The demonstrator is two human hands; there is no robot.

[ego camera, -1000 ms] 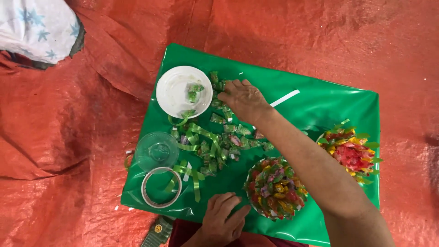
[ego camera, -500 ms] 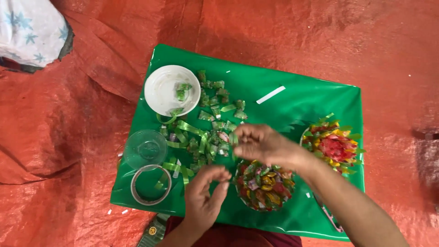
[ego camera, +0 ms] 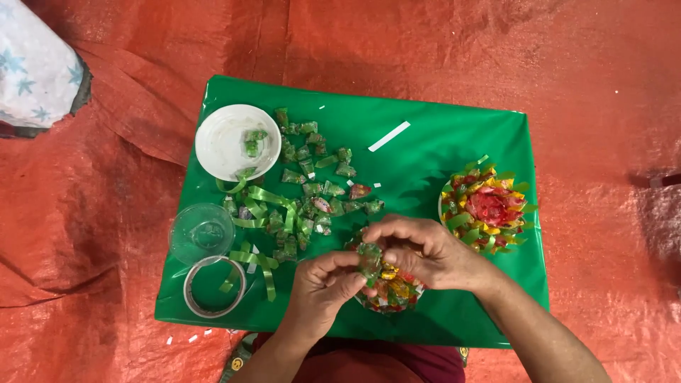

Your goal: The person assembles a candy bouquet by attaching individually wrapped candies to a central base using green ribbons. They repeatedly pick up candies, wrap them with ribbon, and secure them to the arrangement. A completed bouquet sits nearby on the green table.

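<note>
Both hands [ego camera: 383, 266] newly together on green wrapped candy [ego camera: 369, 257].

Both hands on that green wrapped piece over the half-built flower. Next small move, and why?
Probably seat the green piece into the unfinished flower directly beneath. Left hand and right hand both pinch it just above the flower, and the finished flower shows such pieces packed together.

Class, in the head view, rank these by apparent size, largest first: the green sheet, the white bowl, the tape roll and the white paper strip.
1. green sheet
2. white bowl
3. tape roll, somewhat smaller than the bowl
4. white paper strip
</note>
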